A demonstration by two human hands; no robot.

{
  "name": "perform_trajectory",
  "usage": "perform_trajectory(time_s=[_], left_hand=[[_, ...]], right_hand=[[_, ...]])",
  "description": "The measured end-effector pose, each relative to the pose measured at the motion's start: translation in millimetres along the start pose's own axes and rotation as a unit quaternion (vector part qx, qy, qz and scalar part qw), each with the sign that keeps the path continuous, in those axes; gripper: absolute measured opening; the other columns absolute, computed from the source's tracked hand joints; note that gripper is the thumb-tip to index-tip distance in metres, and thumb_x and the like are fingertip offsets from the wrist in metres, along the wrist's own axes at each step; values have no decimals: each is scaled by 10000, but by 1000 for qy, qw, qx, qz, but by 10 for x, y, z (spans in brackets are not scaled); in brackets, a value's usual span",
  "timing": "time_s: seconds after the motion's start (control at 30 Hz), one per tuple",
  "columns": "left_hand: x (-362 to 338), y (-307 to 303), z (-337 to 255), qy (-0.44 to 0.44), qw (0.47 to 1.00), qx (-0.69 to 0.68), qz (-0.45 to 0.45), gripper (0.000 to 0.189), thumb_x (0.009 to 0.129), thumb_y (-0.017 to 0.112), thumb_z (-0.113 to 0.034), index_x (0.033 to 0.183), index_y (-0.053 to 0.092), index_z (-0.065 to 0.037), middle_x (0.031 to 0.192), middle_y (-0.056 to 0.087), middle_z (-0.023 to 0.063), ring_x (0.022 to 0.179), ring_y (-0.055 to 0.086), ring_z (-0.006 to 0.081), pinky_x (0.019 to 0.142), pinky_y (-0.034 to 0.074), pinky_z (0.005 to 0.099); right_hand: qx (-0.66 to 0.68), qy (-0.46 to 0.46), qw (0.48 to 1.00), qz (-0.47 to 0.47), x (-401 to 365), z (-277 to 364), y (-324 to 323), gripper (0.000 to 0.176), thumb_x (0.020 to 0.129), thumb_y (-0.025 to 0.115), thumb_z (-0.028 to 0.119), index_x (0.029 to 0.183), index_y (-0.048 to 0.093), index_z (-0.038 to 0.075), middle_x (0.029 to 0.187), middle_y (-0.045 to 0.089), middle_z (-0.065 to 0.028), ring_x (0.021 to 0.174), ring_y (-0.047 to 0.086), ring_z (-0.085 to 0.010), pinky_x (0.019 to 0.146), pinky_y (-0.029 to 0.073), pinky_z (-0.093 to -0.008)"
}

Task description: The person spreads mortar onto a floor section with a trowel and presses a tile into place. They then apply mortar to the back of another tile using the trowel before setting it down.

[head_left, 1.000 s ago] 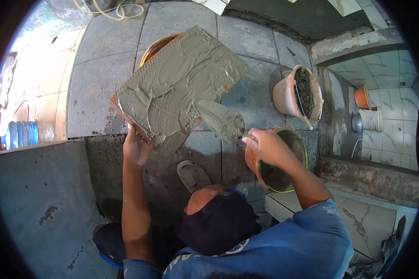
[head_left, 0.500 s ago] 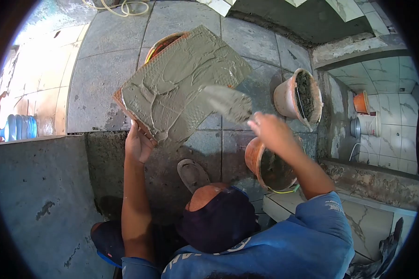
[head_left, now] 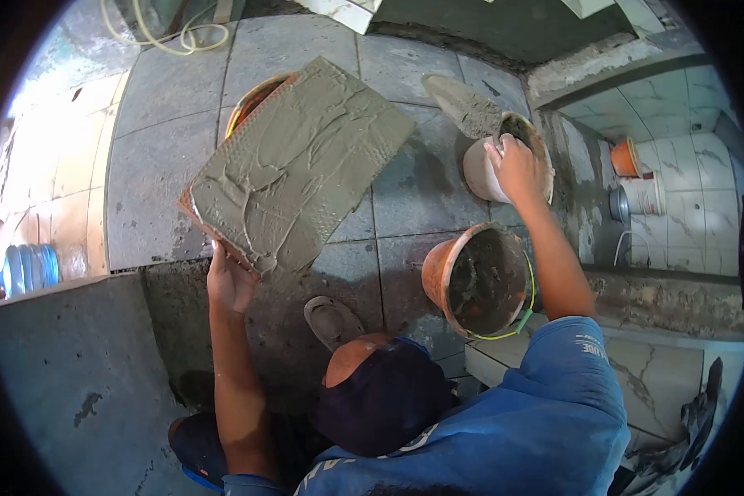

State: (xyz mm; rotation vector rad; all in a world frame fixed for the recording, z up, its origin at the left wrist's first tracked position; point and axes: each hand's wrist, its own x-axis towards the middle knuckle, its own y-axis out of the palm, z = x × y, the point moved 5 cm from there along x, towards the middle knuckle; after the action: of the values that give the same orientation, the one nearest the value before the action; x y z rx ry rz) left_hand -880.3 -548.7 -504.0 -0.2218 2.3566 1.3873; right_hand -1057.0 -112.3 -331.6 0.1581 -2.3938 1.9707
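My left hand grips the near corner of a square tile held up tilted, its upper face covered with wet grey mortar. My right hand is stretched out over the far orange bucket and holds a trowel, whose mortar-smeared blade points away to the upper left above the bucket's rim. A second orange bucket with dark mortar inside stands nearer, below my right arm.
Another orange bucket rim shows behind the tile. A sandal lies on the grey floor tiles. A concrete ledge is at the left, a hose at the top, and a tiled recess with small containers at the right.
My right hand has carried the trowel from beside the tile up and right to the far bucket. The tile stays held in my left hand, shifted slightly left.
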Motion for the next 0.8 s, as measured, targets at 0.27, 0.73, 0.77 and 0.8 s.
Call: perform_trajectory(time_s=[0.27,0.73,0.77,0.8], left_hand=[[91,-316,21,-10,995,-32,94,436,996,387,-412,1321,467,-133,1304,547,54,1189,521,246,1001,418,429],[133,-347,-4,-14,995,1,97,425,979,423,-415,1292,501,-138,1353,502,63,1224,493,248,1021,409,470],[130,-336,7,-14,995,3,99,425,979,423,-415,1292,501,-138,1353,502,63,1224,493,248,1021,409,470],[57,-172,38,-9,997,23,73,410,977,427,-421,1259,525,-141,1311,535,53,1192,516,237,1000,427,454]], right_hand=[[78,105,986,-99,-1490,-548,-430,446,867,606,421,1001,583,-3,907,603,-202,850,594,-407,700,453,-473],[622,553,448,327,-3780,75,432,405,935,522,449,801,495,67,659,495,-36,495,485,-148,456,444,-307],[671,554,389,303,-3733,157,474,396,934,526,446,802,493,75,657,493,-34,500,485,-151,463,446,-307],[716,550,328,278,-3688,253,503,386,934,530,444,803,491,83,656,491,-33,506,485,-154,469,448,-308]])
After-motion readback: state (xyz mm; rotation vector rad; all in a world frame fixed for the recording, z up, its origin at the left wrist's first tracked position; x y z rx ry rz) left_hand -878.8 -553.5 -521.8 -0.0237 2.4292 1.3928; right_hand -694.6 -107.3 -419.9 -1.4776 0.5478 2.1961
